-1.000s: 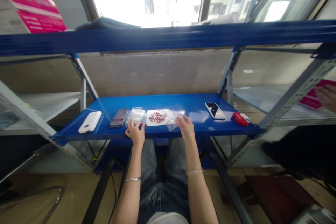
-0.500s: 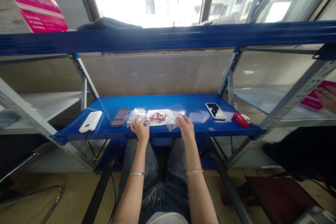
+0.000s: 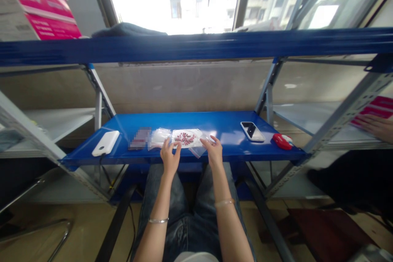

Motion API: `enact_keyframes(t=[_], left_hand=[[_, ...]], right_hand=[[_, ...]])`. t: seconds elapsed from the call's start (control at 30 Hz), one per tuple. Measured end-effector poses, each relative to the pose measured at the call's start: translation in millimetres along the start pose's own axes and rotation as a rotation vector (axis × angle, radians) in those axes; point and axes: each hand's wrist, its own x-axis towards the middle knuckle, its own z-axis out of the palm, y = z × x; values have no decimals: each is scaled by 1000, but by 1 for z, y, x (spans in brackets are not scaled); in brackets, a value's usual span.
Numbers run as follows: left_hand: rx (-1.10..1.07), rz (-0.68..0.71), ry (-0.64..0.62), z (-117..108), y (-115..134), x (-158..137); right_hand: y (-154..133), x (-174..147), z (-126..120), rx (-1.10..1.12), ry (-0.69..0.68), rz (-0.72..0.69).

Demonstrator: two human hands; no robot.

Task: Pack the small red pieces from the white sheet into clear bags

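- The left hand (image 3: pixel 170 157) rested at the near edge of the white sheet (image 3: pixel 187 137) on the blue worktop (image 3: pixel 224 125), its fingers (image 3: pixel 178 147) close together at the sheet's rim; whether they pinched a bead or only touched the paper could not be told.
- The right hand (image 3: pixel 214 152) held a small clear bag (image 3: pixel 197 151) just off its fingertips, thumb and forefinger apparently pinching the bag's top edge, the bag hanging over the worktop's front lip.
- The small red beads (image 3: pixel 185 138) lay scattered on the sheet, just beyond both sets of fingers and between them.
- A pile of empty clear bags (image 3: pixel 159 136) sat just to the far left of the left fingers, touching the sheet's edge.
- Judged from this, the work went best with the bag mouth kept open and close to the sheet, so pieces picked up had little way to travel and could not roll off the front edge.
- Farther left of the fingers lay a blurred-out dark item (image 3: pixel 139 138) and a white power bank (image 3: pixel 105 143); well to the right, a phone (image 3: pixel 252 131) and a red object (image 3: pixel 283 141).
- Another person's hand (image 3: pixel 375 126) rested on pink packaging on the next shelf, cut off by the picture's right edge.
- The beads were too small to count or identify, and whether the bag held anything could not be made out.
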Motion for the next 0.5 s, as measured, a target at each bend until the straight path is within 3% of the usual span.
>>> enact_keyframes(t=[0.07,0.13,0.2,0.3,0.5], left_hand=[[-221,17,-205,-3,11,0],[-420,-58,-423,-4,22,-3],[-558,-142,-535,-3,29,-7],[-661,-212,-565,-2,32,-9],[-698,-229,-508,-12,26,-3]], right_hand=[[0,-4,3,-6,-31,-2],[0,-8,5,-12,-60,-23],[-2,-13,8,-15,-80,-39],[-7,-17,10,11,-103,-12],[-15,-16,7,59,-226,95]])
